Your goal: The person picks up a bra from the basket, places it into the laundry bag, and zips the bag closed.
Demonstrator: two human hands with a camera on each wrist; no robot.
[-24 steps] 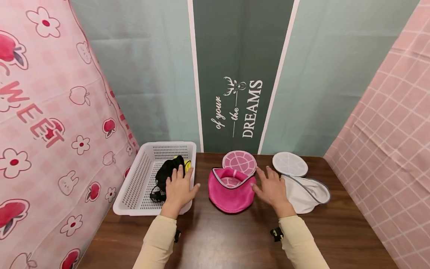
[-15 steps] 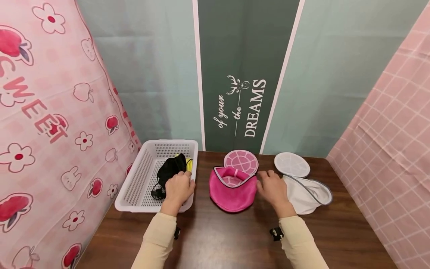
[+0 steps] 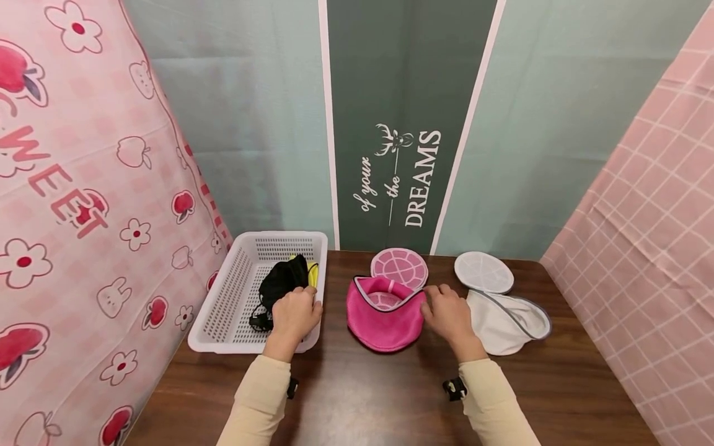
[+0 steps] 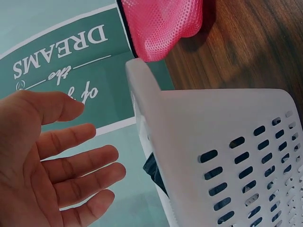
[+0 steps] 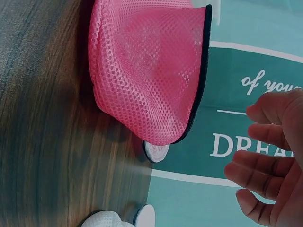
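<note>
My left hand [image 3: 295,314] hovers over the right side of the white plastic basket [image 3: 220,322]. In the left wrist view its loosely bent fingers [image 4: 85,175] hold nothing and stand apart from the basket rim. Inside the basket lies a bundle of black fabric [image 3: 281,280] with a bit of yellow cloth [image 3: 313,274] behind it. My right hand [image 3: 448,314] is just right of the pink mesh laundry bag [image 3: 385,331], whose zipped top gapes. Its relaxed fingers are apart from the bag in the right wrist view, with nothing in them. A round pink lid [image 3: 399,265] sits behind the bag.
Right of my right hand lies a white mesh bag [image 3: 496,328] with a grey edge, its mouth partly open. Behind that is a round white lid [image 3: 483,271]. Everything stands on a dark wooden table [image 3: 362,402], with printed cloth hanging at the back and both sides.
Both hands had their fingers spread out; now the fingers are drawn in and bent. The hands stay over nearly the same spots, and the basket and bags have not moved on the table.
</note>
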